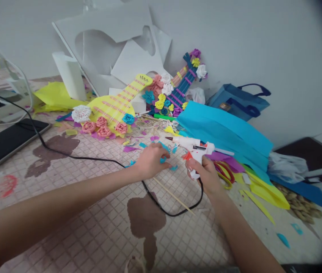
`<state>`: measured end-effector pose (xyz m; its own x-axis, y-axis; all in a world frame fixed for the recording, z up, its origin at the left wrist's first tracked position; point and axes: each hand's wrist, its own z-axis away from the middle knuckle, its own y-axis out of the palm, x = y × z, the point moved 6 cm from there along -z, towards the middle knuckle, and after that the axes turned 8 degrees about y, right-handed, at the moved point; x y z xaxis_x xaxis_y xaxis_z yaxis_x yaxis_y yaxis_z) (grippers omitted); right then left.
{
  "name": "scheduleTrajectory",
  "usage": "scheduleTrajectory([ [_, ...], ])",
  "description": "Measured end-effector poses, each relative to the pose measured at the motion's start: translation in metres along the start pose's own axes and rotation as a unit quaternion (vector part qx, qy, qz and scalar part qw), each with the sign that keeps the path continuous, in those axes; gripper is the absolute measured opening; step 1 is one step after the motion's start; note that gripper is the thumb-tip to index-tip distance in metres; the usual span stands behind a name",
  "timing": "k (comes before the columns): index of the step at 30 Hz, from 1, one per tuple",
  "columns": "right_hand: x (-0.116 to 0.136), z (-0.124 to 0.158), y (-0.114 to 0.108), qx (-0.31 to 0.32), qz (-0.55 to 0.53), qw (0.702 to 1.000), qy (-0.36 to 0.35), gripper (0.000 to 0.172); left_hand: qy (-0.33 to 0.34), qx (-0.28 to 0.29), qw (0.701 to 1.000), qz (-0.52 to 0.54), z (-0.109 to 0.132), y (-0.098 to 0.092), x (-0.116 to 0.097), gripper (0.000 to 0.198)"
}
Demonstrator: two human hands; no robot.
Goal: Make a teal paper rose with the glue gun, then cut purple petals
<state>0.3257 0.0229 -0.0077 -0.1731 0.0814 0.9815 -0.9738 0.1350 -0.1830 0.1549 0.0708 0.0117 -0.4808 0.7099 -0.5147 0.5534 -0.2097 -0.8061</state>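
My right hand (pixel 204 172) is closed round the grip of a white glue gun (pixel 192 146) whose nozzle points left. Its black cord (pixel 72 156) loops across the floor mat to the far left. My left hand (pixel 151 161) has its fingers curled on a small blue paper piece (pixel 163 159) attached to a thin wooden stick (pixel 172 195), which lies slanting toward me. Small blue and purple paper scraps (pixel 134 148) lie around both hands.
A yellow paper guitar (pixel 115 104) with pink flowers and a blue one (pixel 179 91) lean at the back. White foam boards (pixel 115 45) stand against the wall. Blue crepe paper (pixel 223 129), scissors (pixel 225 172), a blue bag (pixel 239 100) and a phone (pixel 5 142) lie around.
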Motion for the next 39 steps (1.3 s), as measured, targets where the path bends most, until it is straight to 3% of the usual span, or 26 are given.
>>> scheduleTrajectory([
  [7,0.009,0.002,0.000,0.009,-0.114,0.993,-0.016,0.024,0.015,0.039,0.996,-0.079,-0.008,0.029,-0.017,0.019],
  [10,0.012,0.002,-0.001,0.009,-0.157,0.987,-0.026,0.024,0.018,0.051,0.993,-0.105,-0.010,0.030,-0.018,0.010],
  [13,0.012,0.002,-0.006,-0.019,-0.178,0.984,-0.026,0.025,0.007,0.057,0.989,-0.136,-0.014,0.012,-0.007,0.009],
  [20,0.006,0.002,-0.013,-0.075,-0.205,0.976,-0.001,0.027,-0.094,0.010,0.954,-0.284,-0.022,-0.070,0.049,0.013],
  [23,0.006,0.001,-0.012,-0.075,-0.207,0.975,0.002,0.028,-0.107,0.004,0.937,-0.333,-0.025,-0.083,0.059,0.021],
  [27,0.005,0.000,-0.012,-0.071,-0.211,0.975,-0.005,0.026,-0.094,0.021,0.935,-0.342,-0.033,-0.074,0.063,0.026],
  [32,0.000,-0.001,-0.014,-0.076,-0.193,0.978,0.005,0.025,-0.051,0.066,0.960,-0.268,-0.035,-0.053,0.064,0.026],
  [39,0.002,0.002,-0.014,-0.076,-0.198,0.977,0.004,0.026,0.034,0.121,0.985,-0.115,-0.024,-0.019,0.041,0.017],
])
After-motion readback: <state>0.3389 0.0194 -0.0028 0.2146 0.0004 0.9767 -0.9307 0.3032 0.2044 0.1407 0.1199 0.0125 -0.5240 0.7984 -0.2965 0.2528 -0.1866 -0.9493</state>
